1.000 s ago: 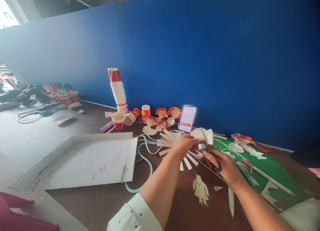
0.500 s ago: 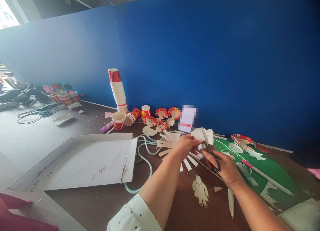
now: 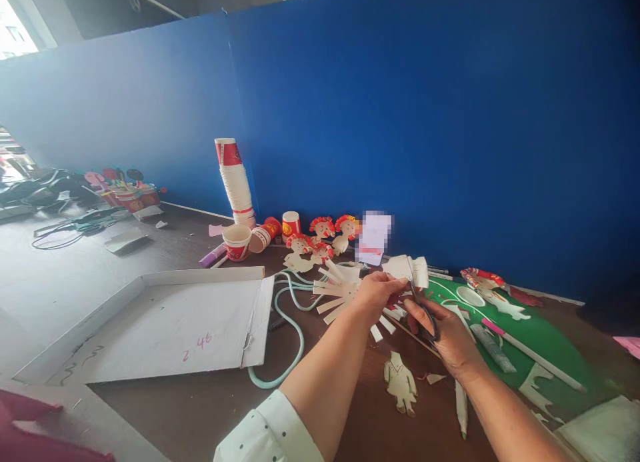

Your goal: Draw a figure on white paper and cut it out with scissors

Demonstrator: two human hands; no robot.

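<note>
My left hand (image 3: 379, 294) is closed in a pinch on the near edge of a piece of white paper (image 3: 397, 267). My right hand (image 3: 447, 335) grips dark-handled scissors (image 3: 431, 322), whose blades reach up to the paper beside my left fingertips. Below my left hand lies a paper cup cut into splayed white strips (image 3: 330, 305). A cut-out paper figure (image 3: 401, 383) without a head rests on the table just in front of my hands.
A tall stack of paper cups (image 3: 236, 189) stands by the blue partition (image 3: 425, 115). Several paper dolls with red fringes (image 3: 321, 229) sit near a phone (image 3: 374, 239). At left lies a white box lid (image 3: 175, 322); a marker (image 3: 461, 409) and green mat (image 3: 560, 345) are right.
My left hand has shifted slightly right along the paper, and the scissors have moved a little with it. The surrounding things stay where they were.
</note>
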